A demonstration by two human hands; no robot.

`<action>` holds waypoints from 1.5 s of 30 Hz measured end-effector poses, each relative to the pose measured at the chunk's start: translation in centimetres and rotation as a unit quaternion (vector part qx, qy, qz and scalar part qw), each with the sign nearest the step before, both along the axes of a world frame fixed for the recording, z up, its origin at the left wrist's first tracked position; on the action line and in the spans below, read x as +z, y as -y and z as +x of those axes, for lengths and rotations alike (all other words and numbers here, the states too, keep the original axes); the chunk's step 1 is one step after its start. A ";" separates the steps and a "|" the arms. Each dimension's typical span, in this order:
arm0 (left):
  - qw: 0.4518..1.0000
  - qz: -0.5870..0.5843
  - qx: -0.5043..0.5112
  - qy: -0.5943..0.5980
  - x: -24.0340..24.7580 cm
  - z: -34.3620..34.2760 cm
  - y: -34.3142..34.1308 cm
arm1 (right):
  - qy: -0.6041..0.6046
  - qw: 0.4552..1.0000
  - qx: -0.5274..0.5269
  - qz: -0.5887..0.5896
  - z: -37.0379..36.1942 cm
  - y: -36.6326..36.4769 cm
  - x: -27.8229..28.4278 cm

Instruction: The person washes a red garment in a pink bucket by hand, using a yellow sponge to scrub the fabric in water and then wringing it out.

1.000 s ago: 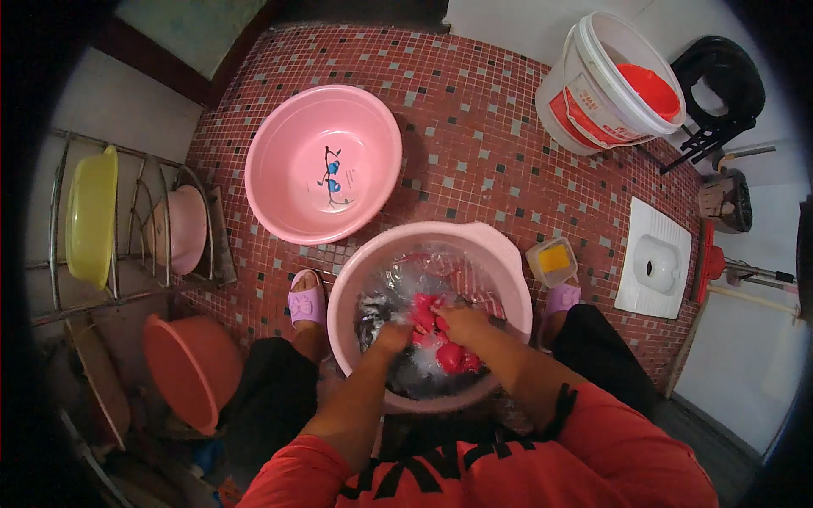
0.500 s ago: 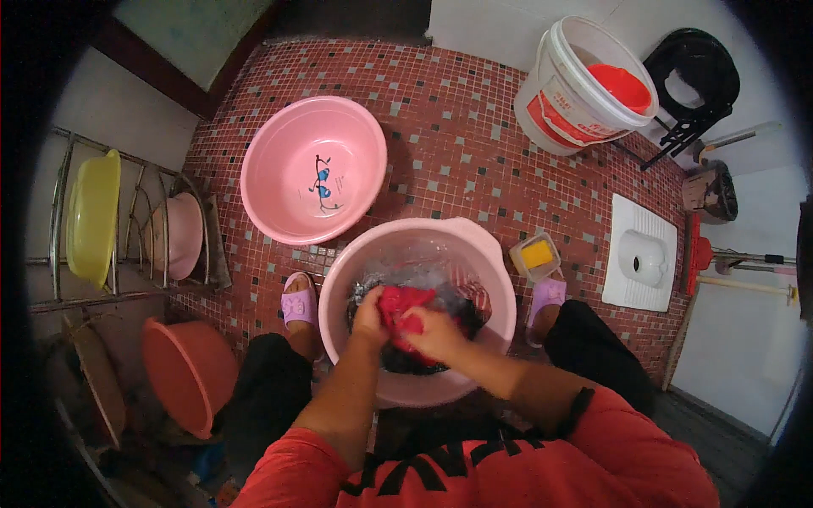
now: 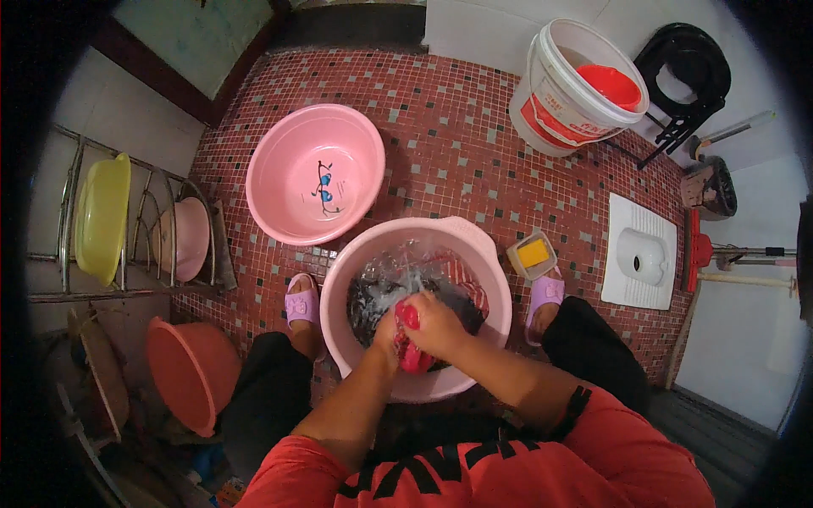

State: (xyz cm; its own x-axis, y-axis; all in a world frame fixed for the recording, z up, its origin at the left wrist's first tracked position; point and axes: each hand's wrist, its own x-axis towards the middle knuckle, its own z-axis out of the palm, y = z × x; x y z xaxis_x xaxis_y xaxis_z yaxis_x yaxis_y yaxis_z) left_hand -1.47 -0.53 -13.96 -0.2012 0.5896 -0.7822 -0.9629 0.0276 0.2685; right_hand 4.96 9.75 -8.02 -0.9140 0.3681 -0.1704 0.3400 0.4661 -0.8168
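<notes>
Gripping red cloth (image 3: pixel 414 359), left hand (image 3: pixel 387 334) and right hand (image 3: pixel 437 325), over pink tub (image 3: pixel 335 306), white bucket (image 3: pixel 552 87) (lettered red label (image 3: pixel 583 129))

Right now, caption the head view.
Left hand and right hand grip red cloth over wet laundry in a pink tub.

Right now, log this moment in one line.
left hand, right hand: gripping red cloth | at: pink washtub | inside: sudsy water, striped fabric

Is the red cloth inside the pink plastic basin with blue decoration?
No: the left hand and right hand hold the red cloth at another round pink basin.
</notes>
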 end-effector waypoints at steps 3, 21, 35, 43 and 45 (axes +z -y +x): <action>0.997 -0.065 0.015 0.046 2.2 -0.8 -2.3 | 0.085 0.992 -0.081 0.033 -0.3 -3.1 -4.0; 0.996 -0.079 -0.019 -0.021 -7.8 -2.0 3.7 | 0.323 0.945 -0.037 -0.024 2.2 -5.2 -13.0; 0.993 0.090 0.049 0.064 0.6 -1.4 1.7 | -0.027 0.990 0.066 -0.121 0.5 4.3 4.2; 0.991 0.100 0.073 0.057 1.9 0.9 1.6 | -0.010 0.998 0.012 0.060 1.4 1.8 3.2; 0.993 0.060 0.096 0.026 1.5 0.9 1.8 | -0.022 0.999 -0.013 0.020 1.0 1.0 3.4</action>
State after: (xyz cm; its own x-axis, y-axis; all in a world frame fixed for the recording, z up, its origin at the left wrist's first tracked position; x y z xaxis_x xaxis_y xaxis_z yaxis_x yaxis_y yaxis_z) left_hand -0.53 -2.37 -12.49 -0.2801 0.6333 -0.7214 -0.9600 -0.1877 0.2080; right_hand 5.95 8.73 -4.59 -0.9107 0.3968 -0.1143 0.3157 0.4905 -0.8122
